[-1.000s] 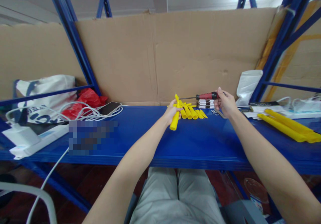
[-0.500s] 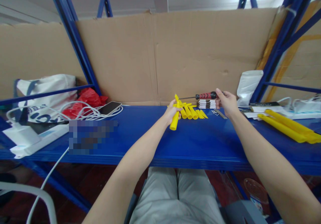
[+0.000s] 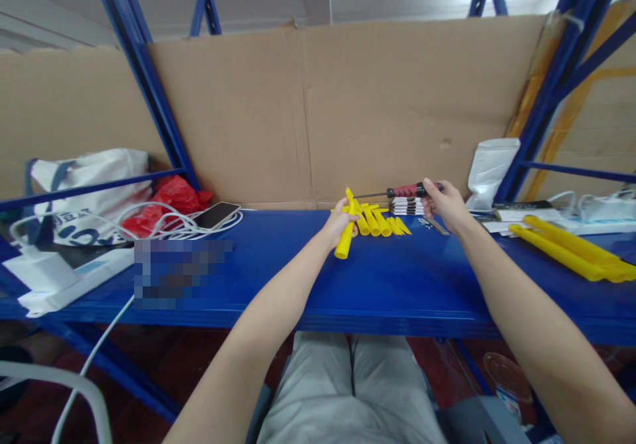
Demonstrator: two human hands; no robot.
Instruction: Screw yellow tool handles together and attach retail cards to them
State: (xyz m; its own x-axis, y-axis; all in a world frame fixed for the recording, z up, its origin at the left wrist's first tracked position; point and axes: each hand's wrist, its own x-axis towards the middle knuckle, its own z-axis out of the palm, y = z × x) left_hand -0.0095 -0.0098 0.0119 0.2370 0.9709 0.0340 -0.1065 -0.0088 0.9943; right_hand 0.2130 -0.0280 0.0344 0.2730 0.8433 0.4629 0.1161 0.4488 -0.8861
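My left hand [image 3: 340,224] is closed round a yellow plastic tool handle [image 3: 344,242] with a narrow upper end, held tilted above the blue shelf. My right hand [image 3: 444,200] grips the end of a screwdriver [image 3: 407,192] with a red and black handle. Its thin shaft points left, and the tip meets the upper part of the yellow piece; the exact contact is too small to make out. Several similar yellow pieces [image 3: 380,224] lie just right of my left hand. Below my right hand are small screws [image 3: 422,221] and a flat metal strip [image 3: 437,226].
Behind the screwdriver sits a stack of small white packs [image 3: 406,206]. Long yellow parts [image 3: 566,252] lie at the right, near a white pouch [image 3: 491,173]. On the left are a phone [image 3: 217,215], white cables [image 3: 173,225], a power strip [image 3: 74,281] and a cloth bag [image 3: 94,195].
My right hand has shifted slightly left along the screwdriver handle, so more of the handle's end shows. The left hand and the yellow piece stay nearly still.
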